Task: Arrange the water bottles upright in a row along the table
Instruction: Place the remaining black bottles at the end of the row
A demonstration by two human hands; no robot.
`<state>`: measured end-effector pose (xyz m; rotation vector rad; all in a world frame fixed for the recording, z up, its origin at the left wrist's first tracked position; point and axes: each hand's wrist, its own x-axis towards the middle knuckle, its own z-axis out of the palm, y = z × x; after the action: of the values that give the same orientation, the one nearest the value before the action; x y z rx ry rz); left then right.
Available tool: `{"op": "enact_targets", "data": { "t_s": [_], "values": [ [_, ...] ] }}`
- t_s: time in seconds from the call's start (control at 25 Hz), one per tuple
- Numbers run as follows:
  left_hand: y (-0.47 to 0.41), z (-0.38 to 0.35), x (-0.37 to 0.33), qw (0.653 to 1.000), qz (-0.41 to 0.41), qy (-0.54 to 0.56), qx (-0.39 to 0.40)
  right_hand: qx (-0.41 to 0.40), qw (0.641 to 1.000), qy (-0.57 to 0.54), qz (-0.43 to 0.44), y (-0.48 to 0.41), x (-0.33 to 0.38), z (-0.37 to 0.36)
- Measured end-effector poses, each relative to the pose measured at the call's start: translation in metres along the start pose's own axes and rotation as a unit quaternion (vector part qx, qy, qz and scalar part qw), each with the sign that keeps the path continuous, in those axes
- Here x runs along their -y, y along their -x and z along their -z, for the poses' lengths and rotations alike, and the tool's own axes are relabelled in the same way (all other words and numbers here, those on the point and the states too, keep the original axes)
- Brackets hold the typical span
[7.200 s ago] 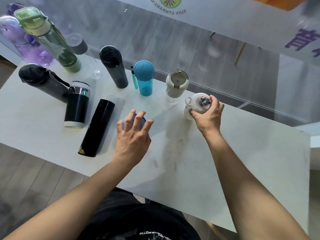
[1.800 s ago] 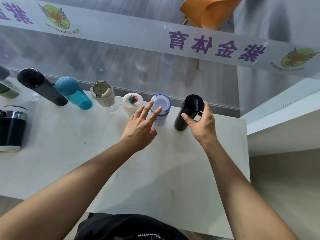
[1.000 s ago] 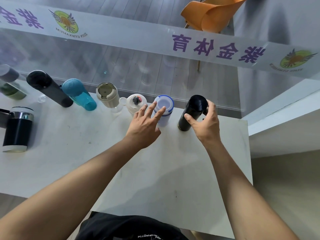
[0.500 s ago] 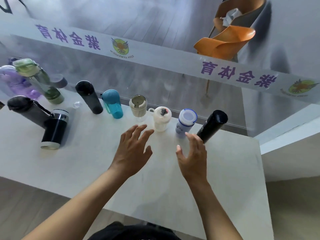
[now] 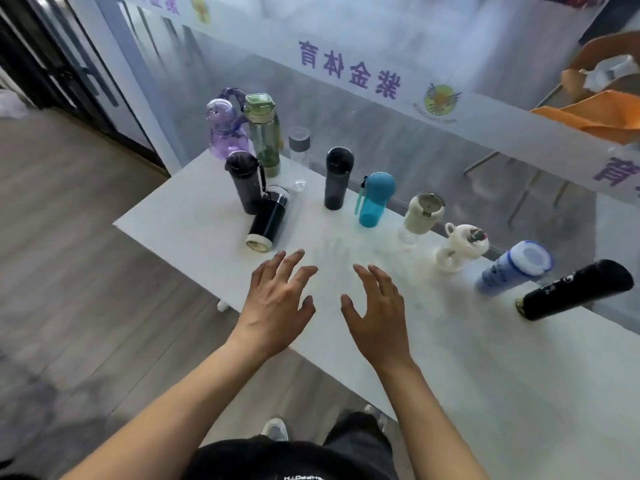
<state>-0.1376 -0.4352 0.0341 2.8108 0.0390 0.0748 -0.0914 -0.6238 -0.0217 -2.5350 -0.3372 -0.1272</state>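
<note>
standing on the table (image 5: 485, 375): eleven bottles (image 5: 375, 199); left hand (image 5: 277, 306), right hand (image 5: 377, 317) spread, empty.

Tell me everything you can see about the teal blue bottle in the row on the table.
The teal bottle stands upright on the white table, in the row along its far edge, between the dark grey bottle and the beige-lidded cup. It has a rounded opaque blue cap, a translucent blue plastic-looking body and a strap hanging down its left side. Nothing touches it; both hands are away from it.
</note>
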Motion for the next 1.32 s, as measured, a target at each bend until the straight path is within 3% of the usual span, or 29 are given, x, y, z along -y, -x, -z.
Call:
{"op": "enact_targets", "data": {
  "t_s": [0.4,0.84,1.32],
  "values": [
    [0.012,-0.001,0.128,0.992,0.122,0.035,0.011,0.096,0.994,0.017,0.053,-0.046,0.088,-0.089],
    [-0.124,0.004,0.212,0.997,0.072,-0.035,0.023,0.145,0.989,-0.009,-0.006,-0.190,0.110,-0.165],
    [-0.272,0.015,0.250,0.998,-0.033,-0.042,0.027,0.179,0.959,0.009,-0.219,-0.285,0.125,-0.209]
  ]
}}
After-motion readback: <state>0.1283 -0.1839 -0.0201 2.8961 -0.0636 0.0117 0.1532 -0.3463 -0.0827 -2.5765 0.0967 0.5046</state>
